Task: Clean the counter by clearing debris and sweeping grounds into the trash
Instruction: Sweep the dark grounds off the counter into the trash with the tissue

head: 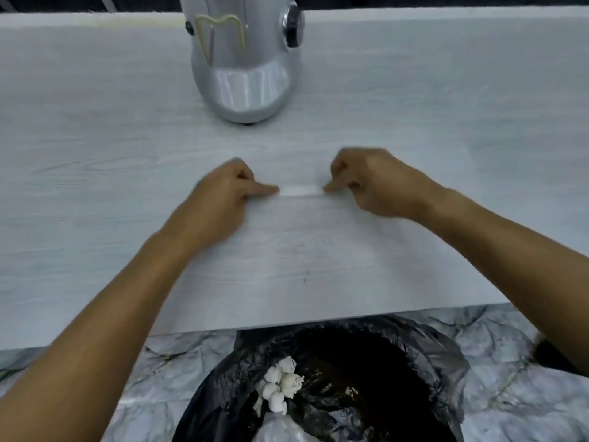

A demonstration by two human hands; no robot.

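Note:
A small white strip of paper (299,190) lies flat on the pale wood-grain counter (95,173). My left hand (223,194) pinches its left end and my right hand (373,183) pinches its right end, the other fingers of both hands curled. Below the counter's front edge stands a trash bin lined with a black bag (439,349). Inside it lie crumpled white paper balls (280,386) and dark brown grounds (357,390). The image is blurred around the hands.
A silver machine (245,68) with a round base and a side knob stands at the back centre of the counter. The floor (510,406) under the bin is grey marble-patterned. A dark object (548,354) shows on the floor at the right.

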